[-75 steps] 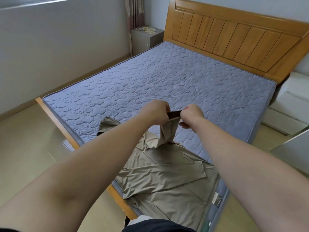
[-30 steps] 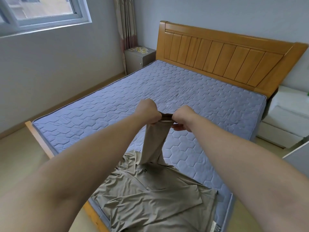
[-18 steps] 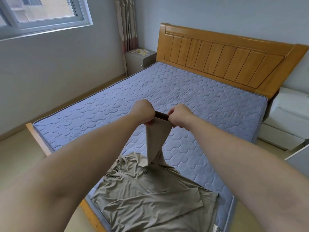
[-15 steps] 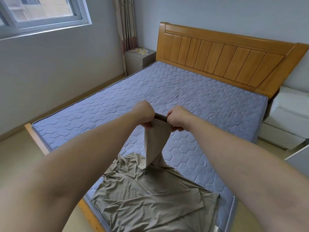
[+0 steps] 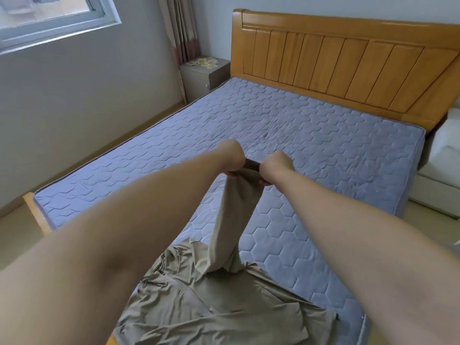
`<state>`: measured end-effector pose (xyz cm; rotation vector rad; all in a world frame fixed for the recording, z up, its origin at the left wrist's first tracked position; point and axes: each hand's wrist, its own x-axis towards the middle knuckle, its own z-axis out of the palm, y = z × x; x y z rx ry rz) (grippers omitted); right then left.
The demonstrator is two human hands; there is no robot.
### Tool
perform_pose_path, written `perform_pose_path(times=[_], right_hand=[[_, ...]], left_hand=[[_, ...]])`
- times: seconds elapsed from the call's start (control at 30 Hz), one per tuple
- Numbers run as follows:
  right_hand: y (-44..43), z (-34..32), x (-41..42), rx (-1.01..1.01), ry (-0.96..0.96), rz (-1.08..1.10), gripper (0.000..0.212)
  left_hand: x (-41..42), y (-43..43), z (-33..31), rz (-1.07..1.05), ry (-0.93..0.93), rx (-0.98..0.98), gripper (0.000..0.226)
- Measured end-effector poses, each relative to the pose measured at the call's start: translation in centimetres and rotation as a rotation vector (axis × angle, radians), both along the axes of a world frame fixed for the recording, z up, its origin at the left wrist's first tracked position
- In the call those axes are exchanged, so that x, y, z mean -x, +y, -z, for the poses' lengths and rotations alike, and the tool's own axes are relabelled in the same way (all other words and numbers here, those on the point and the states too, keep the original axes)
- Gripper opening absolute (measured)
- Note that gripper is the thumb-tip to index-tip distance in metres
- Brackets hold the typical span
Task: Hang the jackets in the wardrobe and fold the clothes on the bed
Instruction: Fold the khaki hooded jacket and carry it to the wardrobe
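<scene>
Jacket (image 5: 211, 310), tan, thin, wrinkled

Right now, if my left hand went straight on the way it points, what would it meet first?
Probably bare blue mattress, toward the wooden headboard; nothing else shows in that line, though depth is unclear.

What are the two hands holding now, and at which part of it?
The left hand and the right hand both grip the dark cuff at the end of one raised sleeve of the tan garment; its body lies on the mattress.
</scene>
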<state>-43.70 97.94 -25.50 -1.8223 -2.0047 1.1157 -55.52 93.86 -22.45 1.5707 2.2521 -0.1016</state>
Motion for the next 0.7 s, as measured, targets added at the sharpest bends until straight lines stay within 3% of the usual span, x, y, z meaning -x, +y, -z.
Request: perform_pose_path(times=[0.03, 0.13, 0.27, 0.43, 0.7], right_hand=[[1.7, 1.0, -0.4, -0.031, 0.040, 0.053, 0.020], [4.8, 3.6, -1.6, -0.074, 0.203, 0.131, 0.023], [5.2, 6.0, -3.8, -0.136, 0.344, 0.141, 0.035], [3.7, 8.1, -5.5, -0.143, 0.300, 0.094, 0.043], [-3.2, 8.4, -7.6, -0.062, 0.135, -0.063, 0.034]], left_hand=[[-0.5, 1.5, 0.1, -0.048, -0.063, -0.114, 0.025], [-1.9, 5.0, 1.2, -0.143, -0.142, -0.265, 0.031], [-3.2, 7.0, 3.0, -0.143, -0.165, -0.265, 0.032], [-4.0, 5.6, 5.0, -0.089, -0.226, -0.231, 0.043], [-4.2, -2.6, 7.7, -0.167, -0.378, -0.235, 0.045]])
